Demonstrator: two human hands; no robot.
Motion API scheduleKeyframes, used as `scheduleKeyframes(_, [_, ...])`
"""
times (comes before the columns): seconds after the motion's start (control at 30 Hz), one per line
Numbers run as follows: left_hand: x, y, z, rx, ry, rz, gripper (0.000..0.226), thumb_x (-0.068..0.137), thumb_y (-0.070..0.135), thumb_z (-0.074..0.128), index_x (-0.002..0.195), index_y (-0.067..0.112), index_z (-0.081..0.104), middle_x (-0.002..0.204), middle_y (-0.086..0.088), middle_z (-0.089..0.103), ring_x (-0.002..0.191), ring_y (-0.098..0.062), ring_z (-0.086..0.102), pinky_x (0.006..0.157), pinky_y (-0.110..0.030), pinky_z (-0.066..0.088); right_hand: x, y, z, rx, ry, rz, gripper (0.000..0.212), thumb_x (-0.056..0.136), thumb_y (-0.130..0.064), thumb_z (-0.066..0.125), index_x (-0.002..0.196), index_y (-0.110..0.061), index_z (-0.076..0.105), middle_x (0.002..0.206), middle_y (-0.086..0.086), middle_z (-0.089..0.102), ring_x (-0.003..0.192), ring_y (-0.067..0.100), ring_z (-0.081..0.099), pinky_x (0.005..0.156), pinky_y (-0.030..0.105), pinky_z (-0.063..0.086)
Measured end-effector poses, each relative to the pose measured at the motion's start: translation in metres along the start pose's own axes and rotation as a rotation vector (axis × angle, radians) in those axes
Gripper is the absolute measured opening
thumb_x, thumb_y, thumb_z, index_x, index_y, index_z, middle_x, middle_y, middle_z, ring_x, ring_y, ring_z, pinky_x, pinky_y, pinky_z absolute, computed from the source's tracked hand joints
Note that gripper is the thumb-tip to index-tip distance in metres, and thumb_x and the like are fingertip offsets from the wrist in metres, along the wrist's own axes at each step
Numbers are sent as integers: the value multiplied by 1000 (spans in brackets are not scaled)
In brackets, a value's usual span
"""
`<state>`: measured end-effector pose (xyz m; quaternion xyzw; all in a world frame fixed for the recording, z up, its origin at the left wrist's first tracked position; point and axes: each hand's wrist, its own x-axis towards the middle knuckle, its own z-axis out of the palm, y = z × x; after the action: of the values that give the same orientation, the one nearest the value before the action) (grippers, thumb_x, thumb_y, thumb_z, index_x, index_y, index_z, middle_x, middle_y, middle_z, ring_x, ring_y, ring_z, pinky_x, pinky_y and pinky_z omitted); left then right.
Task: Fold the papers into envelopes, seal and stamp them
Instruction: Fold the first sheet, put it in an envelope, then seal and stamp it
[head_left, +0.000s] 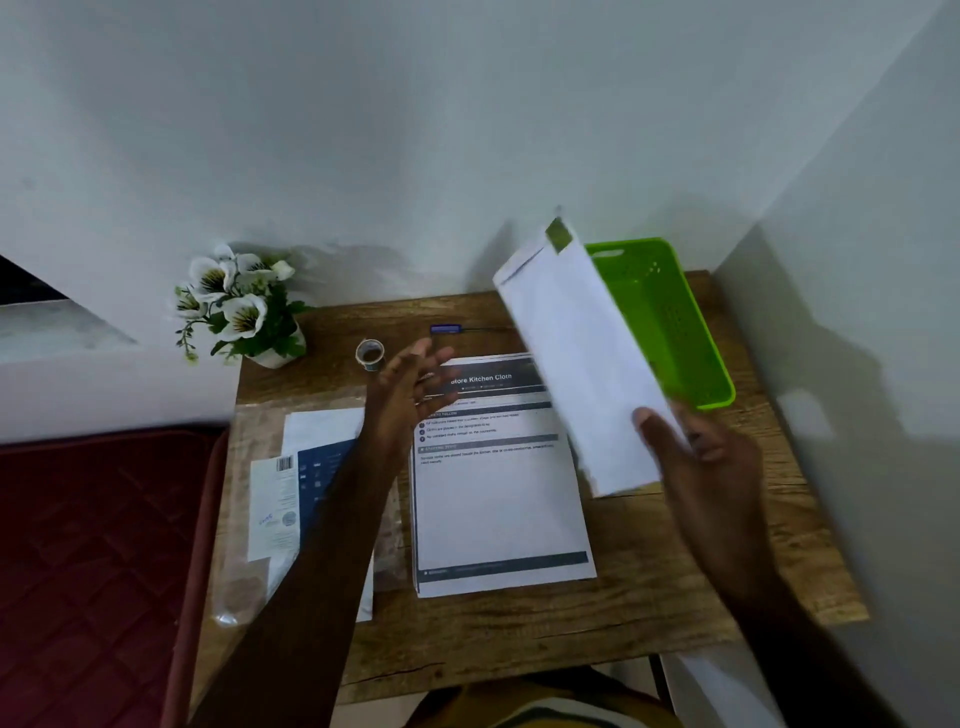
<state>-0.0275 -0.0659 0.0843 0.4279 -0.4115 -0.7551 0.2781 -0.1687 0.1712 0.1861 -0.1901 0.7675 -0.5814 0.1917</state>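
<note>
My right hand (706, 462) grips the near end of a long white envelope (582, 353), held tilted above the table with a small greenish stamp (559, 235) at its far corner. My left hand (410, 389) hovers open, fingers spread, over the top left of a stack of printed papers (498, 499) lying on the wooden table (639, 587). A small roll of tape (370, 355) stands just beyond my left hand. A blue stamp-like object (445, 328) lies behind the papers.
A green plastic basket (691, 332) sits at the table's back right, partly behind the envelope. A clear packet of envelopes (291, 493) lies at the left under my forearm. A potted white flower (239, 306) stands back left. Walls enclose the back and right; a red cushion (93, 561) is left.
</note>
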Motion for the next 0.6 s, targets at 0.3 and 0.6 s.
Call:
scheduleKeyframes(0.3, [-5,-23,-10,180,102,-17,23,106,28,52,113,17,71,97,-4,77,58,-8,57,48,-19,42,51,23,-9,-798,318,-685,44,95,3,54,138,-3,60,136,16,64,122,31,65,98,42,52])
scheduleKeyframes(0.6, [-14,-40,-8,228,134,-45,22,106,28,51,110,20,72,92,-4,75,55,-9,49,47,-19,36,82,83,28,-1220,-6,-491,62,73,3,71,134,6,58,141,26,57,134,41,52,106,65,41])
